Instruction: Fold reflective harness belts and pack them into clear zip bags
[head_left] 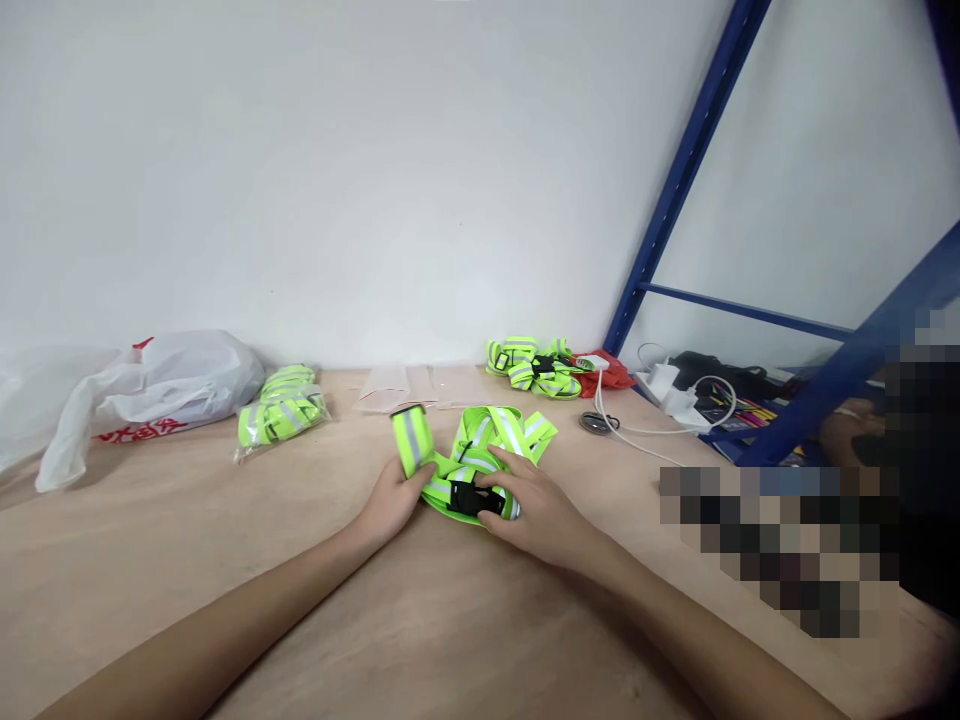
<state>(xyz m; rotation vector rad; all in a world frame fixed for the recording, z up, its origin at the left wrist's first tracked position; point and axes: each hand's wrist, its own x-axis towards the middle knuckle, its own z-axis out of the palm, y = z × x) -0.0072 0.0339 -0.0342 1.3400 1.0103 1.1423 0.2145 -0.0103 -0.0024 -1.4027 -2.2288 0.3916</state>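
Observation:
A neon-yellow reflective strap harness with silver stripes lies loosely bundled on the wooden tabletop. My left hand pinches one strap of it, whose looped end with a dark slider stands up above the fingers. Around the bundle's right side curl the fingers of my right hand, gripping it by a black plastic buckle. Part of the bundle is hidden behind the right hand.
At the left are a white plastic bag and clear-bagged straps. Flat clear bags lie near the wall. More straps, a red bag, white cables and a blue metal frame are at the right.

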